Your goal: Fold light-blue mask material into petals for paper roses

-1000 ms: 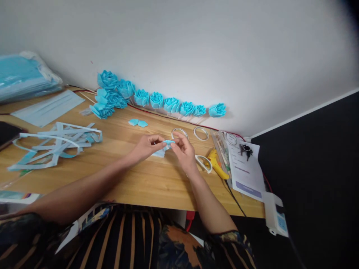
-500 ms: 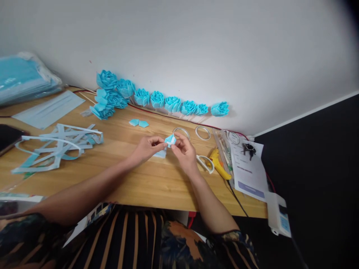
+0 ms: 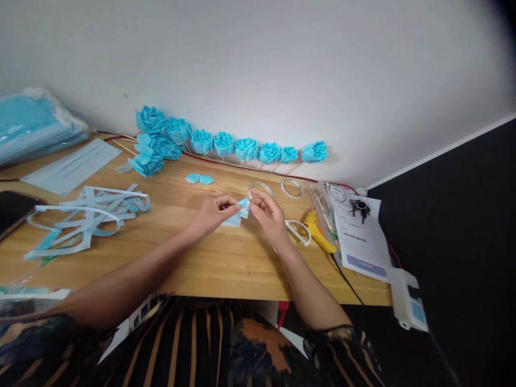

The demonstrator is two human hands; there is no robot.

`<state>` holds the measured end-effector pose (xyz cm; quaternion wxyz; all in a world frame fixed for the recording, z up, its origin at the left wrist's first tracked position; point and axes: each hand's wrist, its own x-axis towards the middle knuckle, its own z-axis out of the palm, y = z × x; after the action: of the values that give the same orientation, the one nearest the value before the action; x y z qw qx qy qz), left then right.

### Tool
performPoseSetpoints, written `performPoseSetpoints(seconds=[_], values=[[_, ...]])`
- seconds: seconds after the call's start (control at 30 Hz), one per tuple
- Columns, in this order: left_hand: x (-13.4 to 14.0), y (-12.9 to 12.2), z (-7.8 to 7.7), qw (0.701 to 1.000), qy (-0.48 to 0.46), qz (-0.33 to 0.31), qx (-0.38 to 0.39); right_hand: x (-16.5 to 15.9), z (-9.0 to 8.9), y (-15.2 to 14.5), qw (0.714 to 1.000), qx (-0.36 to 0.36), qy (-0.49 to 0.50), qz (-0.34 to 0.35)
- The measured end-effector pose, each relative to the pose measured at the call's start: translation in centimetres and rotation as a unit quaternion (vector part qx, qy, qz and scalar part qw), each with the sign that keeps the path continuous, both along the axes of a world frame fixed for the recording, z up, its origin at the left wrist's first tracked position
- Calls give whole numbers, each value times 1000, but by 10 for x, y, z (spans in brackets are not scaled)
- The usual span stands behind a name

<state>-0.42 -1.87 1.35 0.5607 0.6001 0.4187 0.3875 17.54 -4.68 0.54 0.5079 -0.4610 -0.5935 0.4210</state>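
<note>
Between my hands is a small folded piece of blue-and-white mask fabric (image 3: pixel 244 208). My left hand (image 3: pixel 213 214) pinches its left edge between thumb and forefinger. On its right edge, the fingertips of my right hand (image 3: pixel 268 212) are closed. Under the fingers lies a flat pale-blue fabric piece (image 3: pixel 232 221), partly covered. Two cut blue petals (image 3: pixel 199 179) rest on the wooden table behind my left hand. Close to my right wrist are white-handled scissors (image 3: pixel 299 232), their blades mostly hidden.
Blue fabric flowers (image 3: pixel 245 149) on sticks line the wall. Cut strips (image 3: pixel 86 215), a flat sheet (image 3: pixel 72 164), a phone (image 3: pixel 16 212) and bagged masks (image 3: pixel 36 126) are at left. Right are tape rings (image 3: pixel 292 188), a yellow glue gun (image 3: pixel 318 231), keys (image 3: pixel 360 208) and a paper (image 3: pixel 363 242).
The small fabric piece has been turned and folded narrower between my fingers. Both hands stay in nearly the same place, while the view has shifted slightly.
</note>
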Motion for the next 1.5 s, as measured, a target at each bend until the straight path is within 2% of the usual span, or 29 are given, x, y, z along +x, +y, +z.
performPoseSetpoints(seconds=[0.2,0.43,0.57,0.63,0.77,0.93,1.1,1.33,1.5], values=[[4,-4,-6,995,45,-55,68,-5,-3,-1,999,-2,-7,-35],[5,-6,-7,992,79,-51,89,-3,0,0,998,4,16,-53],[5,-8,-4,988,88,-69,102,-3,2,-1,1000,13,18,20],[5,-10,-2,985,102,-77,119,-4,2,-2,999,17,2,32],[6,-12,-2,981,110,-70,141,-5,1,0,999,10,19,-27],[6,-10,-3,992,67,-44,96,-1,0,4,996,-3,79,-44],[3,-5,-4,999,19,12,39,-4,2,2,996,-22,84,-21],[4,-2,-10,999,-14,10,32,-8,-3,3,999,-7,35,-5],[3,-1,-10,998,-25,47,32,-8,-5,3,1000,-2,27,6]])
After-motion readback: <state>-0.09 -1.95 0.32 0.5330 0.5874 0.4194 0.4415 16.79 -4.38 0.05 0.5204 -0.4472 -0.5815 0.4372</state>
